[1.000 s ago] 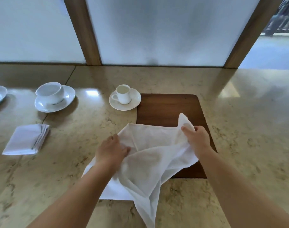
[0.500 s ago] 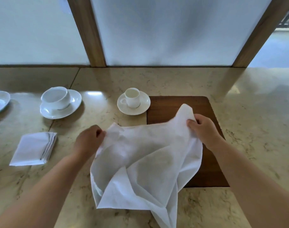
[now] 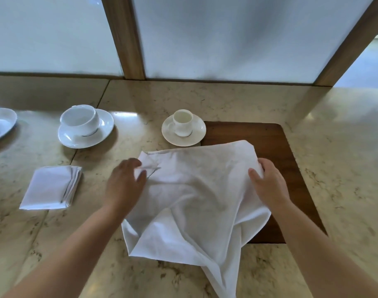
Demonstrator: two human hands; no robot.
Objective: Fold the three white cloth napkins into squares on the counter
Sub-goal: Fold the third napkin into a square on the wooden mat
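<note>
A large white cloth napkin lies loosely spread and creased across the marble counter and the left part of a dark wooden board. My left hand pinches the napkin's far left corner, which is turned over. My right hand grips its right edge, thumb on top. One end of the napkin trails toward the near edge. A folded stack of white napkins rests on the counter to the left.
A small white cup on a saucer stands just beyond the napkin, touching the board's left edge. A larger cup and saucer and a white dish sit at the far left. Frosted panels with wooden posts close the back.
Both hands have pulled the napkin apart and laid it down flatter and wider. The right hand dropped from a raised corner to the right edge; the left hand holds the left corner.
</note>
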